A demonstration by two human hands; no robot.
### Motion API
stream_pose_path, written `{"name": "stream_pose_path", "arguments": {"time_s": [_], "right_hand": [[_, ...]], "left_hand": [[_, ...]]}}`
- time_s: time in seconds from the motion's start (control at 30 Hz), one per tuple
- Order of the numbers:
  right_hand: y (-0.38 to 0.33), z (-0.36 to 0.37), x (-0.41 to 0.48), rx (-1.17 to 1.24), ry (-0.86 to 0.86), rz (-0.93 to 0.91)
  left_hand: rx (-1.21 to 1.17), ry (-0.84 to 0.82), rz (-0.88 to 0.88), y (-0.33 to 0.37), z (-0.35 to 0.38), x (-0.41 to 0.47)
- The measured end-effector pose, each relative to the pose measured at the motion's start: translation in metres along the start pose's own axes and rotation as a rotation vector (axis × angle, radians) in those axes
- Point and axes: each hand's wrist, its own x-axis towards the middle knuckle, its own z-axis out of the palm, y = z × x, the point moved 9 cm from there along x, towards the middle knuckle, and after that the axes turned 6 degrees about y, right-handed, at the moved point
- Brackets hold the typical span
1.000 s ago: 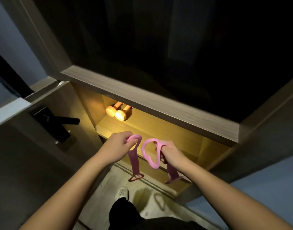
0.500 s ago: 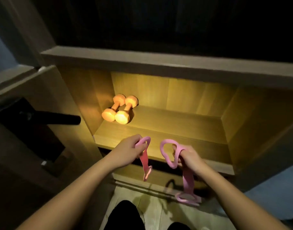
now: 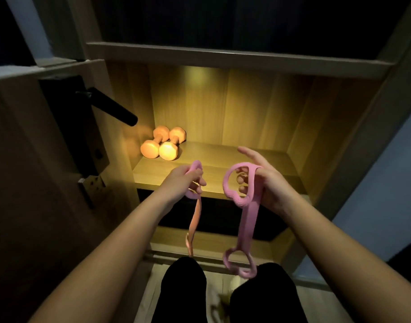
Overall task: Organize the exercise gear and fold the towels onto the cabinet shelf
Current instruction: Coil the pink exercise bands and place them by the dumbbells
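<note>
**Dumbbells shelved, bands in hand, no towels in sight**

The two dumbbells (image 3: 162, 145) lie side by side in the back left corner of the lit cabinet shelf (image 3: 223, 157), so that part looks done; the person stands before it with a band in each hand. The left hand (image 3: 183, 180) is closed round the top loop of one pink resistance band (image 3: 196, 217), whose strap hangs down past the shelf edge; the right hand (image 3: 269, 183) has its lower fingers hooked through the top loop of the second pink band (image 3: 248, 220), forefinger stretched out above, the rest dangling toward the knees. Neither band touches the shelf; both have yet to be laid beside the weights, I reckon; no towel shows anywhere, so the folding seems all to come.
</note>
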Motion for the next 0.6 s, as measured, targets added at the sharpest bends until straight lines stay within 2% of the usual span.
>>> {"name": "stream_pose_path", "arguments": {"time_s": [0.13,0.23,0.4,0.5,0.6], "right_hand": [[-0.012,0.008,-0.003,0.159,0.034,0.012],[-0.009,0.011,0.002,0.123,0.048,-0.003],[0.0,0.003,0.013,0.056,0.084,-0.098],[0.006,-0.013,0.013,-0.163,0.112,-0.159],[0.018,-0.01,0.009,-0.42,-0.107,-0.111]], "left_hand": [[-0.092,-0.064,-0.036,-0.003,0.014,-0.009],[-0.239,-0.125,-0.085,0.001,0.027,-0.013],[-0.305,-0.126,-0.046,0.007,0.036,-0.005],[-0.284,-0.062,-0.024,0.01,0.026,0.005],[-0.269,-0.042,-0.01,0.019,0.018,0.013]]}}
